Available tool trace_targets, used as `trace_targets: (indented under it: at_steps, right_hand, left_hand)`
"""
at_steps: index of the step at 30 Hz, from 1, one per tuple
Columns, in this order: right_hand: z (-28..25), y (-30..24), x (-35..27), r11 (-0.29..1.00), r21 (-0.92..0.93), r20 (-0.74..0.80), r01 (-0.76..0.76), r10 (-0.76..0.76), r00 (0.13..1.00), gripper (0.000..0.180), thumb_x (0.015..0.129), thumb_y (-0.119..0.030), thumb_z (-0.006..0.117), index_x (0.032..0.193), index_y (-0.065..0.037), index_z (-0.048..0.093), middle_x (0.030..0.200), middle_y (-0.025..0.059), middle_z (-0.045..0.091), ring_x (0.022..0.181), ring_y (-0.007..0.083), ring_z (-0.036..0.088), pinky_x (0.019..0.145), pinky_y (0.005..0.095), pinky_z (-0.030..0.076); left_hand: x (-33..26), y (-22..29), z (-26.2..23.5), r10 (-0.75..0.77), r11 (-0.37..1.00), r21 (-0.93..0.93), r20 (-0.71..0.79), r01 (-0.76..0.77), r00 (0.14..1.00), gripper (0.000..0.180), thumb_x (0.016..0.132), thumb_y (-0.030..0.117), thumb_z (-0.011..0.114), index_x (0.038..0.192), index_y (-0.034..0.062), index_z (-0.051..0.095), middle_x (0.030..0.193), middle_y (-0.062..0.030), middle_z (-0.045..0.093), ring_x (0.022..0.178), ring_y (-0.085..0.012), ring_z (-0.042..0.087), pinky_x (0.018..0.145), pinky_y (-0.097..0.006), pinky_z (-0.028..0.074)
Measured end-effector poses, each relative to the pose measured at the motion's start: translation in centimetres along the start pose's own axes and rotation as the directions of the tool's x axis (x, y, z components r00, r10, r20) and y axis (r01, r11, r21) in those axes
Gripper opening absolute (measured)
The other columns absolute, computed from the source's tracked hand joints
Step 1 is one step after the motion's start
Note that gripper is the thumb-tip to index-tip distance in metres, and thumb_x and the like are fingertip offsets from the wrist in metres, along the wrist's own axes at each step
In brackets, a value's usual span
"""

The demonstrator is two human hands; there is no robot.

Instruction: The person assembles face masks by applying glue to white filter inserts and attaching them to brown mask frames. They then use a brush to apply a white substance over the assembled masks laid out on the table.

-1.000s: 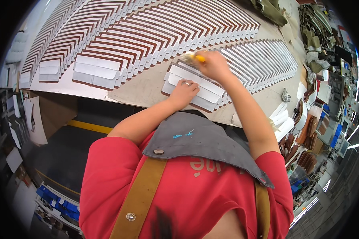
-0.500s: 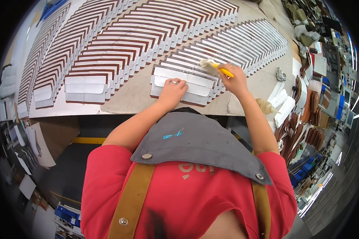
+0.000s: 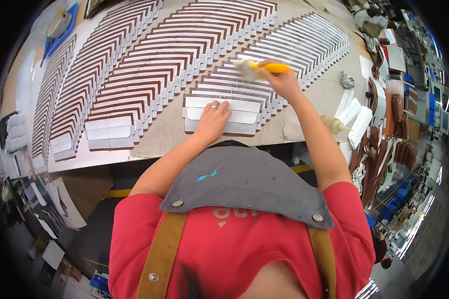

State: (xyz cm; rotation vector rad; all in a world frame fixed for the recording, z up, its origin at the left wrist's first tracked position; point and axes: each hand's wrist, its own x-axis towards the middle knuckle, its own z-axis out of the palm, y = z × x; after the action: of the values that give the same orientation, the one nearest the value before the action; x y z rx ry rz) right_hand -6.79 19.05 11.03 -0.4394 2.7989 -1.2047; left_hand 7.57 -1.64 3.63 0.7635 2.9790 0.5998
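My right hand (image 3: 283, 83) is closed round the yellow handle of a brush (image 3: 274, 68). The brush's pale, bushy bristles (image 3: 246, 70) point left, over the upper part of the right-hand row of overlapped pieces (image 3: 284, 52). Whether they touch the pieces I cannot tell. My left hand (image 3: 213, 122) lies with its fingers stretched on the nearest piece of that row, a white flap-shaped panel (image 3: 244, 117). The edges showing in this row look greyish and wet near the brush.
Other rows of overlapped white pieces with brown edges (image 3: 117, 132) fan out to the left on the table (image 3: 169, 130). A blue tray (image 3: 60, 37) with a tub sits at the far left. Crumpled foil (image 3: 347, 78), white strips (image 3: 359, 122) and brown leather-like pieces (image 3: 371, 159) lie at the right.
My right hand has swung the brush left and upward over the row, its handle now nearly level. My left hand stays on the nearest panel. The whole view has shifted slightly.
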Motion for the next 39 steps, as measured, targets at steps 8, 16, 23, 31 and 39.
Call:
trace_targets:
  at_steps: [8,16,23,31,39]
  right_hand:
    - [0.7,0.4,3.6,0.965,-0.262,-0.001,0.009,-0.010,1.000,0.026,0.081,-0.037,0.059,0.079,-0.011,0.062,0.068,0.0087,0.062,0.062,0.0304,0.060,0.055,0.0397,0.047]
    - [2.5,-3.1,3.5,0.978,-0.081,0.062,0.191,-0.187,0.980,0.009,0.079,-0.018,0.063,0.087,-0.015,0.064,0.081,0.0051,0.065,0.067,0.0274,0.061,0.058,0.0365,0.048]
    - [8.1,-8.2,2.0,0.798,-0.196,0.632,0.570,-0.342,0.695,0.026,0.070,-0.011,0.065,0.094,-0.021,0.064,0.089,-0.0022,0.063,0.081,0.0188,0.059,0.082,0.0363,0.040]
    - [-1.3,-1.1,6.9,0.655,-0.641,0.349,0.401,-0.217,0.912,0.021,0.073,-0.010,0.061,0.093,-0.017,0.063,0.091,0.0009,0.063,0.083,0.0191,0.060,0.076,0.0366,0.040]
    - [-1.5,2.4,7.1,0.717,-0.612,0.170,0.334,-0.293,0.941,0.016,0.076,-0.012,0.061,0.090,-0.018,0.062,0.083,0.0012,0.062,0.074,0.0207,0.060,0.072,0.0371,0.041]
  left_hand:
    - [0.7,0.0,-0.5,-0.033,0.999,-0.010,0.124,0.035,0.992,0.029,0.065,0.000,0.060,0.093,0.0050,0.057,0.113,-0.0102,0.049,0.106,-0.0326,0.048,0.082,-0.040,0.041]
    - [0.9,0.2,-0.8,-0.041,0.999,-0.027,0.175,0.046,0.984,0.031,0.065,0.000,0.061,0.095,0.0049,0.057,0.115,-0.0110,0.049,0.109,-0.0346,0.047,0.082,-0.040,0.042]
    - [0.5,-0.2,-0.2,-0.027,0.999,-0.045,0.058,0.030,0.998,0.029,0.065,0.001,0.062,0.093,0.0046,0.057,0.111,-0.0108,0.050,0.108,-0.0335,0.048,0.083,-0.041,0.044]
    - [1.3,-0.1,-0.8,-0.051,0.994,-0.091,0.169,0.067,0.984,0.026,0.065,0.002,0.058,0.091,0.0021,0.057,0.112,-0.0120,0.050,0.100,-0.0335,0.050,0.077,-0.041,0.047]
    - [1.1,0.0,-0.7,-0.039,0.995,-0.089,0.125,0.050,0.991,0.024,0.067,0.002,0.058,0.090,0.0005,0.055,0.107,-0.0126,0.049,0.101,-0.0330,0.049,0.080,-0.041,0.045]
